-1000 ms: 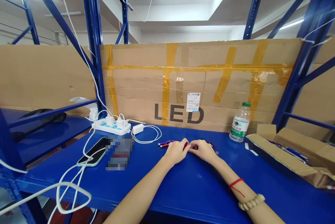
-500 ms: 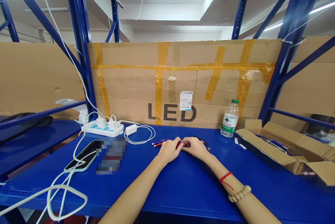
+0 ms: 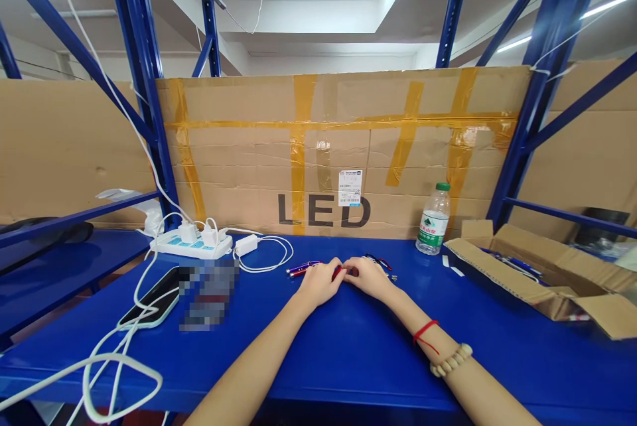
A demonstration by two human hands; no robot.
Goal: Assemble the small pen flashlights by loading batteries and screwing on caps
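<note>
— Where's the thing you're working on?
— The small red piece (image 3: 337,272) is at my fingertips, left of the water bottle (image 3: 432,230) and a little nearer me than it is.
— And your grip?
— My left hand (image 3: 321,282) is bent over, thumb and finger seemingly pinching that piece. My right hand (image 3: 371,278) curls in against it, fingertips meeting; whether they grip anything, I can't tell, since the fingers hide it.
— How would you do this bit well?
— I'd let the left steady and the right do the fine work, pressing lightly, wrists low over the blue shelf (image 3: 348,359) so a slip wouldn't drop far. I'd mind the shiny rods (image 3: 301,271), farther left of the bottle than my hands, and the dark and red items (image 3: 382,261) just past my right hand, bottle side: a knuckle could roll them.
</note>
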